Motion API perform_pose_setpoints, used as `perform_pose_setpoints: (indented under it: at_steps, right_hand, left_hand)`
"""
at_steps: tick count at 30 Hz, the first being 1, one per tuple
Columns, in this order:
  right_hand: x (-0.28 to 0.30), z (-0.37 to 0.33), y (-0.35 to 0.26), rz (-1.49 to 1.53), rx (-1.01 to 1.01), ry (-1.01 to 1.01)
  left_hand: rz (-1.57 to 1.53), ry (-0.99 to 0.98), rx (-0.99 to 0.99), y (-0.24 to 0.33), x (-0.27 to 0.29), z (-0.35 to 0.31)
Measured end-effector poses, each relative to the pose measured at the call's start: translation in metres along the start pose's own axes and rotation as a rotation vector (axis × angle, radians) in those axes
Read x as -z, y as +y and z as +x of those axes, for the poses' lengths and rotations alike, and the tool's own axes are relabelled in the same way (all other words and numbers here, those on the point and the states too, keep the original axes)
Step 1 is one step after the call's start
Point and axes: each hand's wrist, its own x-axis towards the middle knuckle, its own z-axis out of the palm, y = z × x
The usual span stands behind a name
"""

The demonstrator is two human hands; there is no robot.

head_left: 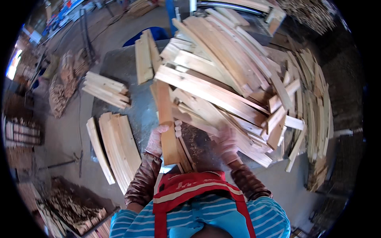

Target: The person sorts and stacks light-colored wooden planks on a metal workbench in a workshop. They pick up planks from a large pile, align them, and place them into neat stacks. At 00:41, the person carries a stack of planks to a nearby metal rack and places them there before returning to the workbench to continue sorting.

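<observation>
My left hand (156, 139), in a pale work glove, grips the left edge of a reddish-brown wooden board (166, 119). The board points away from me, its near end close to my red apron. My right hand (227, 143), gloved too, is blurred by motion beside the near edge of a big heap of planks (214, 97); its fingers are too smeared to read. Between the hands, next to the board, lie small wood pieces (178, 129) and narrow strips (185, 154). Sawdust covers the dark tabletop (194, 139) there.
Left on the table lie a short stack of boards (106, 89) and a longer stack (119, 139) overhanging the near edge. Upright-looking slats (315, 107) crowd the right side. Behind the table are a blue tub (152, 35) and a blue post (170, 16). Bundled sticks (63, 85) rest on the floor at left.
</observation>
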Motion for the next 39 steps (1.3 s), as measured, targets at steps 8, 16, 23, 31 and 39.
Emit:
perform_pose_setpoints:
  at_steps: [8, 16, 23, 31, 39]
  right_hand:
    - [0.002, 0.038, 0.1, 0.526, -0.301, -0.561]
    - [0.038, 0.161, 0.012, 0.467, -0.354, -0.527]
    - [-0.044, 0.145, -0.002, 1.294, -0.466, -0.665]
    - [0.082, 0.159, -0.062, 1.509, -0.368, -0.916]
    - [0.06, 0.148, -0.099, 0.418, -0.266, -0.391]
  left_hand:
    - [0.076, 0.174, -0.081, -0.003, 0.023, -0.053]
    - [0.09, 0.158, -0.156, 0.004, 0.042, -0.07]
    - [0.966, 1.033, -0.502, 0.068, 0.171, -0.172]
    - [1.147, 1.602, -0.316, 0.18, 0.355, -0.355]
    - [1.725, 2.032, -0.706, 0.189, 0.338, -0.247]
